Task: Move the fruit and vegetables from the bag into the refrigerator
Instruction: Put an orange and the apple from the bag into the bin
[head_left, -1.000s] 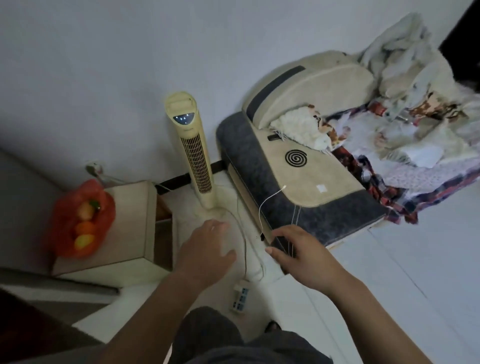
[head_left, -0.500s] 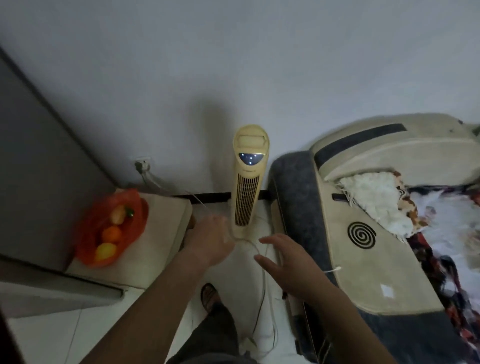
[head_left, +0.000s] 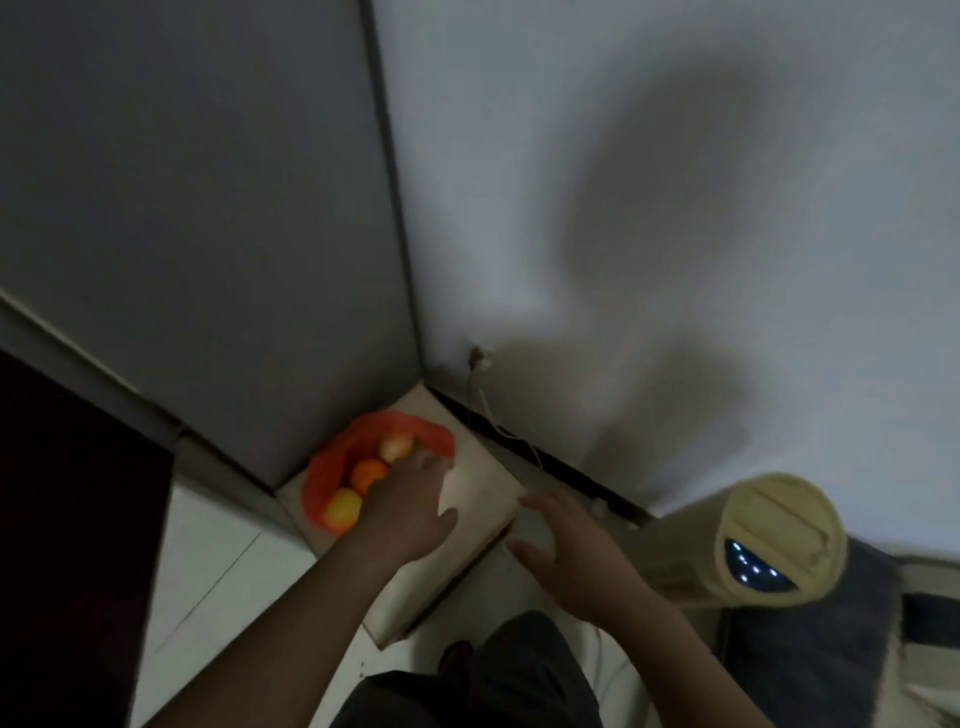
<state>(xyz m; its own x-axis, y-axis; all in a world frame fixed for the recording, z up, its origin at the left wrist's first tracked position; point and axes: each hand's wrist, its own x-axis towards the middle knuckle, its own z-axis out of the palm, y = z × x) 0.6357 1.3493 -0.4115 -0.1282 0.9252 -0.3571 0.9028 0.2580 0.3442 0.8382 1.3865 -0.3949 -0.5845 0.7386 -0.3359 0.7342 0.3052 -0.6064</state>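
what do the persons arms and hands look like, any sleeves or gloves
Both forearms are bare, with no sleeves in view. The left hand and right hand wear no gloves, and no watch, ring or band shows, though the picture is dim and slightly blurred.

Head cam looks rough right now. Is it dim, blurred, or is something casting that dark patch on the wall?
Head view: dim and motion-blurred, softest at the fan and both hands; the dark patch on the wall is a broad soft shadow; wide-angle bending tilts the straight edges; the fruit in the bag stays readable.
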